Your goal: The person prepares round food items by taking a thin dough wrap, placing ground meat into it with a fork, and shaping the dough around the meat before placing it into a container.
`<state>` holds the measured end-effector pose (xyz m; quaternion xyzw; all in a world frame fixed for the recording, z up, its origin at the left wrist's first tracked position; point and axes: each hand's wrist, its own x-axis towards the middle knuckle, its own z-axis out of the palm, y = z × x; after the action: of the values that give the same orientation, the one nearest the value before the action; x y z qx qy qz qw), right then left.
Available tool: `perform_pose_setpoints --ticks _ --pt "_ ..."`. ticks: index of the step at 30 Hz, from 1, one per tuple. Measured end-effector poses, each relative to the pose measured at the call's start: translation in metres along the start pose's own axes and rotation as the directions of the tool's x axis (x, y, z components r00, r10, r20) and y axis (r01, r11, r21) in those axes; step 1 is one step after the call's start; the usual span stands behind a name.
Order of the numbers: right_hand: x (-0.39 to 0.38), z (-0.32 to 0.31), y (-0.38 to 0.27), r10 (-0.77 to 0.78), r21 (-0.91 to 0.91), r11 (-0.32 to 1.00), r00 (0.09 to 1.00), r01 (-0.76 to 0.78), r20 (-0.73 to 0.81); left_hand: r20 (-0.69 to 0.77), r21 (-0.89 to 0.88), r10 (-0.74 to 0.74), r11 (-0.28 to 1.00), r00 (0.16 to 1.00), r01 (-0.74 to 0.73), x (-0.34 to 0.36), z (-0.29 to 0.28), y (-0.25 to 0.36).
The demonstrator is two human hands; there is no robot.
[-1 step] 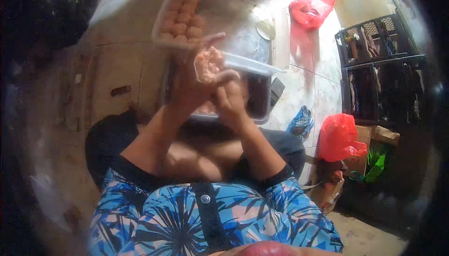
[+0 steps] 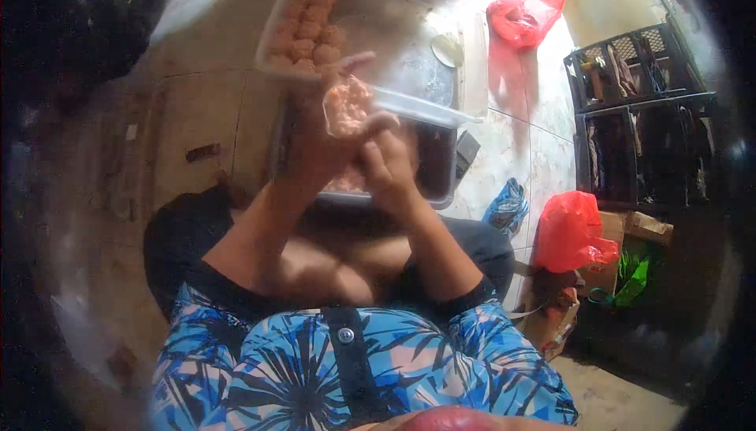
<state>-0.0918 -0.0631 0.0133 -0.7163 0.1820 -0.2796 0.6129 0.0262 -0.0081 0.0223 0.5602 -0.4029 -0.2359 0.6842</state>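
Note:
My left hand (image 2: pixel 311 136) cradles a dumpling (image 2: pixel 348 107) with a pale, thin edge and pink minced filling showing on top. One of its fingers stretches out past the far side of the dumpling. My right hand (image 2: pixel 390 163) is curled closed against the dumpling's right edge; whatever its fingers grip is hidden. Below both hands is a dark tub (image 2: pixel 441 200) with pale rims, with some pink minced mixture (image 2: pixel 346 179) visible between my wrists. Just beyond, a clear plastic tray (image 2: pixel 425 108) holds rows of rounded pinkish-orange dumplings (image 2: pixel 309 29) along its left side.
A pale round disc (image 2: pixel 446 51) lies in the tray's right part. To the right are a red plastic bag (image 2: pixel 526 18), a blue patterned bag (image 2: pixel 506 207), a second red bag (image 2: pixel 568 230) and a black crate (image 2: pixel 638 69). A small dark block (image 2: pixel 466 147) sits beside the tub.
Both hands and the dumpling have shifted very slightly to the left. The tray and the bags are where they were.

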Motion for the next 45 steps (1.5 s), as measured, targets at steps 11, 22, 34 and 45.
perform_pose_setpoints --ticks 11,22,34,45 --pt "-0.004 0.008 -0.004 0.108 0.199 0.973 0.993 -0.117 0.055 -0.281 0.096 0.084 0.994 0.956 -0.059 -0.005 0.006 0.004" --pt "0.009 -0.024 -0.007 -0.009 0.179 0.984 0.998 -0.002 0.062 -0.078 -0.058 0.175 0.982 0.982 -0.179 0.001 0.007 0.025" --pt "0.005 -0.007 -0.035 0.081 -0.264 0.962 0.997 -0.073 0.019 -0.067 0.265 0.143 0.957 0.987 -0.121 0.000 -0.008 0.015" --pt "-0.005 0.002 -0.012 -0.077 -0.207 0.975 0.997 0.077 0.007 -0.132 0.235 0.257 0.946 0.957 -0.221 -0.001 -0.010 0.019"
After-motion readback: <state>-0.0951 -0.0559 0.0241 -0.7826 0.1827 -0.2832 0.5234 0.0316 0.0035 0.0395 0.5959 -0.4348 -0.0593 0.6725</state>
